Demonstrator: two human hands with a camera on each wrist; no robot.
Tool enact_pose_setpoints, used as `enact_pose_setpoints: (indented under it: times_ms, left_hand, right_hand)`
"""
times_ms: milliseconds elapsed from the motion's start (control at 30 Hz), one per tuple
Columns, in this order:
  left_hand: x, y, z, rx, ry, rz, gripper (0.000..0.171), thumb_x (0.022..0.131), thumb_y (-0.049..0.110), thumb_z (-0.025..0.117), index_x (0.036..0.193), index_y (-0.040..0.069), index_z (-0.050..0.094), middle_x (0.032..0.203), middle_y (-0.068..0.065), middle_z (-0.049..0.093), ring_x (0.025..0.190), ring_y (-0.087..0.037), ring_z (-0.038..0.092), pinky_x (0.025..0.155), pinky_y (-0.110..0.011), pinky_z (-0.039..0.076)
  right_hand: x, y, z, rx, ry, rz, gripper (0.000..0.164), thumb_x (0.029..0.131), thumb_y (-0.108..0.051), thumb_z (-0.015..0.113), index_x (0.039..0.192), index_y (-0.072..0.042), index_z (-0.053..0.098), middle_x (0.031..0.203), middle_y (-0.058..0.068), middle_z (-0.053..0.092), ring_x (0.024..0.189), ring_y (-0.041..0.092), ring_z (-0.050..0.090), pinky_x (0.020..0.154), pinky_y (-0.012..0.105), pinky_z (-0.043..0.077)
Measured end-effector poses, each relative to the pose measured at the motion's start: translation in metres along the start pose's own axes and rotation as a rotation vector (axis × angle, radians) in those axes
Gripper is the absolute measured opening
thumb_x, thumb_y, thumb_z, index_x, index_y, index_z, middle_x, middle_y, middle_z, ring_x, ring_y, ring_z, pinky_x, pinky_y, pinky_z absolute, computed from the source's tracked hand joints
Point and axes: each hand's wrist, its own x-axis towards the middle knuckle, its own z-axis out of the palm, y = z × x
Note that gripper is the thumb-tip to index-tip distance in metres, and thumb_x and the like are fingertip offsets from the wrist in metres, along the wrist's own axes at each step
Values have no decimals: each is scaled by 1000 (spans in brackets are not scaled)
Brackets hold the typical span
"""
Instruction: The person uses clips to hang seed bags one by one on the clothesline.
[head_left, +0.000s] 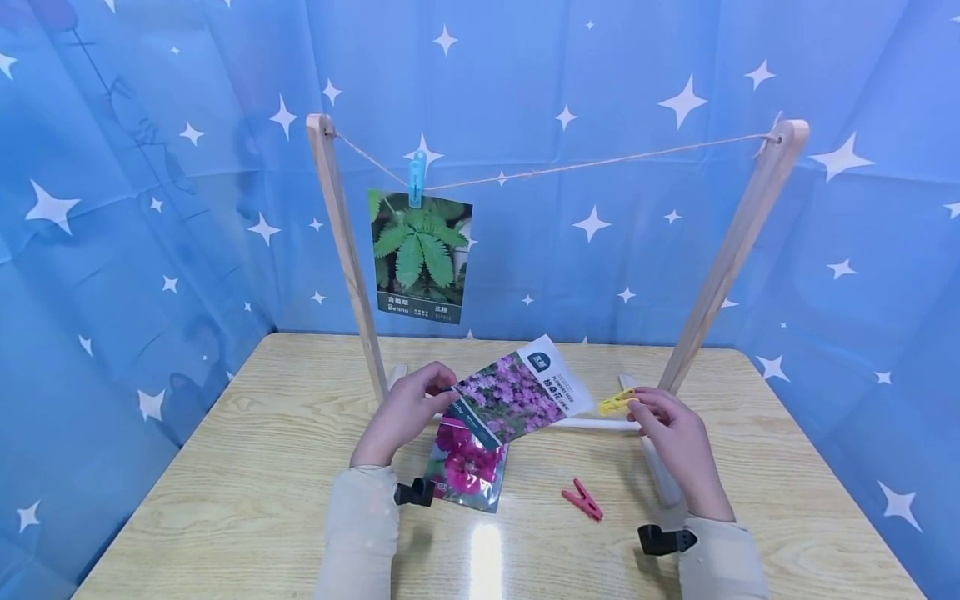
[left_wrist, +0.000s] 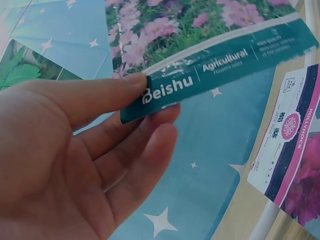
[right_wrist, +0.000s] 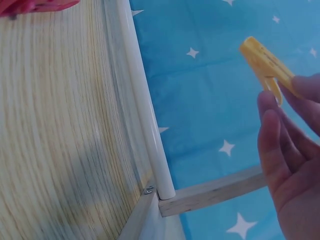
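My left hand [head_left: 408,410] pinches the dark green bottom corner of a seed packet [head_left: 517,392] with purple flowers, between thumb and fingers. That packet is raised and tilted, its white end toward the right. In my right hand [head_left: 675,437] a yellow clothespin [head_left: 617,402] is pinched by its handle end, a little right of the packet and apart from it. The left wrist view shows the thumb on the "Beishu" strip [left_wrist: 195,80]. Below the raised packet lies another seed packet [head_left: 468,475] with magenta flowers, partly covered in the head view. A red clothespin [head_left: 582,501] rests on the table.
A wooden frame stands on the table [head_left: 247,500], with a left post [head_left: 348,250] and a right post [head_left: 738,250]. Between them sags a string [head_left: 600,165]. A blue clothespin [head_left: 417,179] holds a green-leaf seed packet [head_left: 420,254] on it. A starred blue curtain [head_left: 525,75] hangs behind.
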Motion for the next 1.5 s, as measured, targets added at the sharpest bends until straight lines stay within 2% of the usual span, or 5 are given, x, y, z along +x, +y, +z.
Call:
enact_pose_setpoints:
  times_ms: [633,833,1000,1267,1500]
  left_hand:
    - [2,6,2,-134,-44,-19,6,86,20,60,91,20,55,84,3,62,70,-14,64,59,-30,51]
    - [2,7,2,-112,-9,-19,8,87,22,59,94,22,55,83,5,62,71,-12,63,64,-33,50]
    - [2,7,2,-108,40,2,11,87,24,59,96,22,55,83,8,63,71,-11,62,65,-32,49]
    - [4,10,5,-125,68,25,10,86,24,59,95,23,55,82,9,64,68,-8,62,63,-31,49]
    - [4,16,10,-183,64,6,11,87,24,59,97,21,55,84,7,63,72,-11,63,65,-38,49]
  right_hand:
    - [1,0,0,13,-2,-33,31,89,-36,52,100,-10,65,122,4,49,81,0,56,62,25,50]
    - [2,0,1,-2,-5,-41,31,89,-35,53,100,-9,65,121,2,48,102,13,48,70,19,46]
    - [2,-1,0,-11,-10,-48,32,89,-36,53,98,-7,65,121,5,48,111,21,43,82,34,43]
    - [1,-1,-1,13,19,-45,32,88,-35,54,97,-7,65,119,0,49,98,10,52,70,17,47]
    - [1,-4,-3,35,27,-43,32,89,-36,53,99,-8,65,120,1,49,82,-1,56,63,19,50]
